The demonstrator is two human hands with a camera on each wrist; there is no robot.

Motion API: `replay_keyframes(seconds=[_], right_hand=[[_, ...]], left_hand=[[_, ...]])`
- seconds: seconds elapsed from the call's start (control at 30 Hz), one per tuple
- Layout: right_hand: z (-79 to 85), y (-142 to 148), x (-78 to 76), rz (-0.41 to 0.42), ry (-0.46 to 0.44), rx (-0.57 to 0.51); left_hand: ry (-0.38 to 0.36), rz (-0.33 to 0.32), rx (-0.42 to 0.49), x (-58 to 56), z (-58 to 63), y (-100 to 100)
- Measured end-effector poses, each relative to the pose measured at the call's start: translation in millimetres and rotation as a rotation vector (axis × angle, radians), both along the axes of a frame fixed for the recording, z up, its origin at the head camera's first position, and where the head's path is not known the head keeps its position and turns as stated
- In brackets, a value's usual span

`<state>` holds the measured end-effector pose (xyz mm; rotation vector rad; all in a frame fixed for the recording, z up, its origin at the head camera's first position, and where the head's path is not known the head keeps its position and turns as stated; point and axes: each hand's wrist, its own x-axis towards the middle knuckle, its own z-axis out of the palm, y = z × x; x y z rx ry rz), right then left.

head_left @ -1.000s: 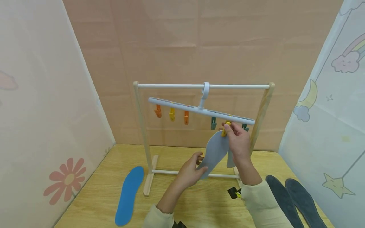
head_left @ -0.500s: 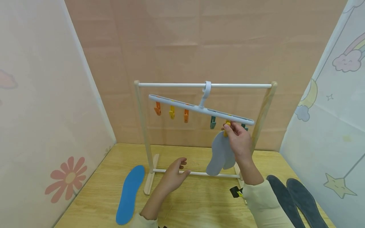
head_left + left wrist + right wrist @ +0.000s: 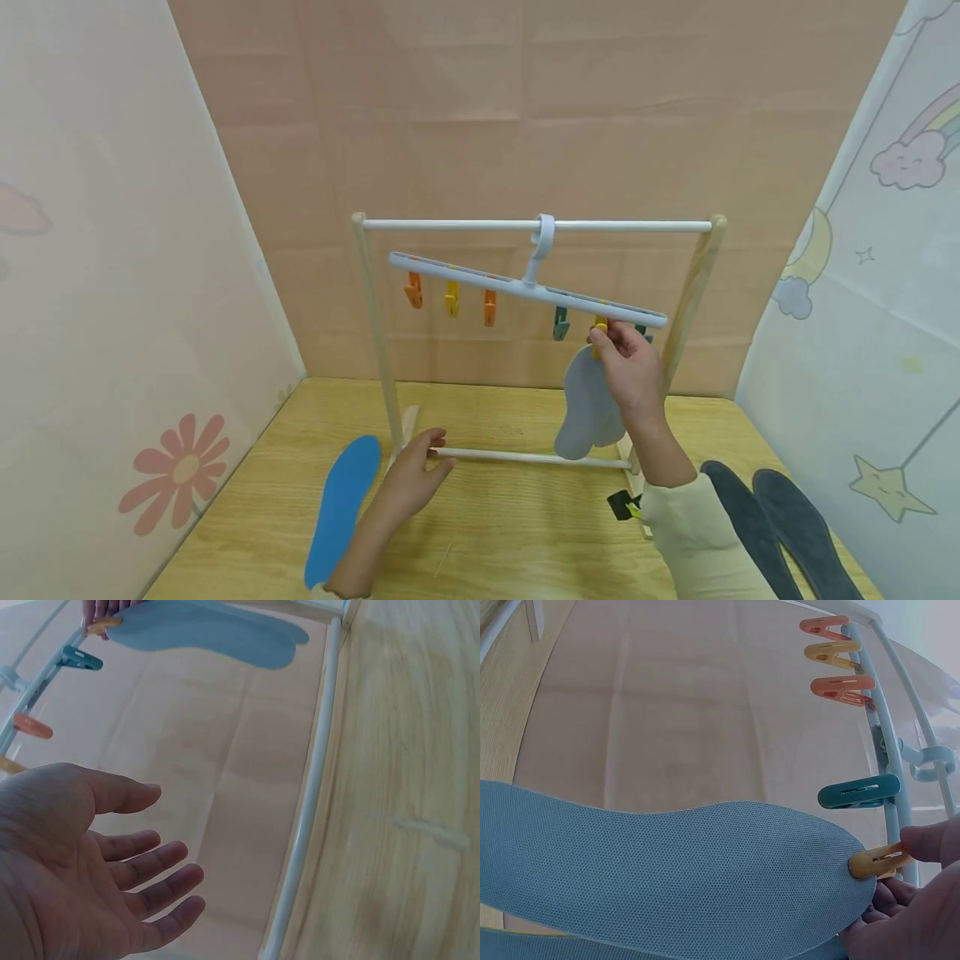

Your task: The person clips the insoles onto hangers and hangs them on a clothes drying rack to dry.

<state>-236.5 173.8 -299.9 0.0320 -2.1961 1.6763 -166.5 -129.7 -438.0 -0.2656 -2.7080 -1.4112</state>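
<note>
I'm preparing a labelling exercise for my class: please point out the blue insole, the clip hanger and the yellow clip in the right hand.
Blue insole (image 3: pixel 340 502): head view, middle of its top face.
Clip hanger (image 3: pixel 528 289): head view, centre of its bar.
Yellow clip (image 3: pixel 865 864): right wrist view, its clamping end.

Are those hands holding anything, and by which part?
The right hand pinches a yellow clip by its upper end, near the hanger bar; its lower end grips a gray insole. The left hand holds nothing.

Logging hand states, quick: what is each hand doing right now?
Left hand: open, holding nothing.
Right hand: closed, pinching the yellow clip at the front gray insole's end.
</note>
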Motion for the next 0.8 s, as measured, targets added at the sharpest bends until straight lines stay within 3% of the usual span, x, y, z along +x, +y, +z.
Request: replay_keyframes(seconds=[0.4, 0.7, 0.8], right_hand=[[1.4, 2.5, -0.6, -0.013, 0.017, -0.008], [0.5, 2.1, -1.9, -0.025, 0.011, 0.018], [-0.2, 1.6, -1.9, -0.032, 0.001, 0.029]], left_hand=[[-0.059, 0.142, -0.047, 10.4, -12.1, -43.9], [-0.093, 0.259, -0.284, 12.5, -20.2, -81.3], [-0.14, 0.305, -0.301, 12.0, -24.4, -89.2]])
